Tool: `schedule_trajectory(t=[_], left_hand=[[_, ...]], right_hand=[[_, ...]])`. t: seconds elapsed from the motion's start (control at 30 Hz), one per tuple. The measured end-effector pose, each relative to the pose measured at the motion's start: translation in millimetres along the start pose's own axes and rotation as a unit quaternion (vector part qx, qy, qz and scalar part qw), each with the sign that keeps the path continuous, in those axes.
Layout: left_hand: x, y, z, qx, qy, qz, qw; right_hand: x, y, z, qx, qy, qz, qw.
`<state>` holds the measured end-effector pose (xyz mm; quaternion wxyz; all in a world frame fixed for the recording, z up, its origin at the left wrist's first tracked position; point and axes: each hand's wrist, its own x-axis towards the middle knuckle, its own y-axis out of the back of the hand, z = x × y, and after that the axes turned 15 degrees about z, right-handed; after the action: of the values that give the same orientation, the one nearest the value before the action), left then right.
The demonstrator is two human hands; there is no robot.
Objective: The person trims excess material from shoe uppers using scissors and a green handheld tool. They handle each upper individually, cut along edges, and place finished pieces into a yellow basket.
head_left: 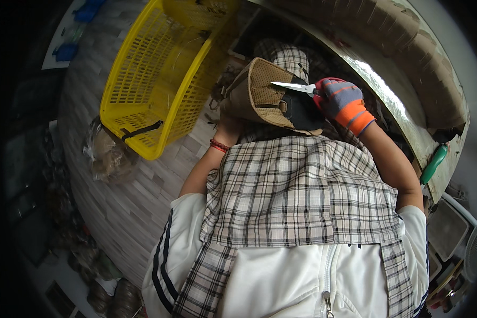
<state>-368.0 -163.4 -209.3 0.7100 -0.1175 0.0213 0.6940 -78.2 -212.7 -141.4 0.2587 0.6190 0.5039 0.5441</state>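
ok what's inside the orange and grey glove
The right hand, its skin covered; the bare forearm shows beyond the orange cuff. Scissors are held outside, their red handle partly hidden by the fingers.

The right hand, in a grey and orange glove, grips red-handled scissors, their tip pointing left over the open mouth of a brown, textured piece with black material inside. The bare left hand, wearing a red beaded bracelet, is mostly hidden behind that piece. A plaid apron covers part of a white jacket, with 2 dark stripes on its left sleeve. A yellow basket stands to the left, beside 1 clear plastic bag.
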Motion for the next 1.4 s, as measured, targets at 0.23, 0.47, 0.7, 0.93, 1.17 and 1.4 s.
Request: schedule_trajectory(t=[0.23, 0.47, 0.7, 0.93, 1.17, 1.4], left_hand=[[2.8, -3.1, 1.6, -0.002, -0.001, -0.013, 1.0], [0.5, -6.1, 3.4, -0.005, 0.002, -0.016, 1.0], [3.6, -5.2, 1.0, -0.014, 0.017, -0.028, 0.999], [20.9, 22.9, 1.7, -0.142, 0.129, -0.053, 0.98], [20.8, 60.1, 37.7, -0.167, 0.466, -0.126, 0.86], [17.2, 73.6, 20.8, -0.047, 0.408, -0.055, 0.91]], right_hand=[[36.1, -5.3, -30.9, -0.037, 0.095, -0.026, 0.994], [32.9, 2.7, -25.9, -0.063, 0.031, -0.062, 0.996], [41.9, 6.0, -34.9, -0.042, 0.068, -0.032, 0.996], [32.8, 18.6, -24.6, -0.048, -0.09, -0.117, 0.988], [16.2, 23.8, -61.5, -0.001, -0.067, -0.206, 0.976], [16.1, 2.7, -66.7, -0.005, 0.006, -0.204, 0.979]])
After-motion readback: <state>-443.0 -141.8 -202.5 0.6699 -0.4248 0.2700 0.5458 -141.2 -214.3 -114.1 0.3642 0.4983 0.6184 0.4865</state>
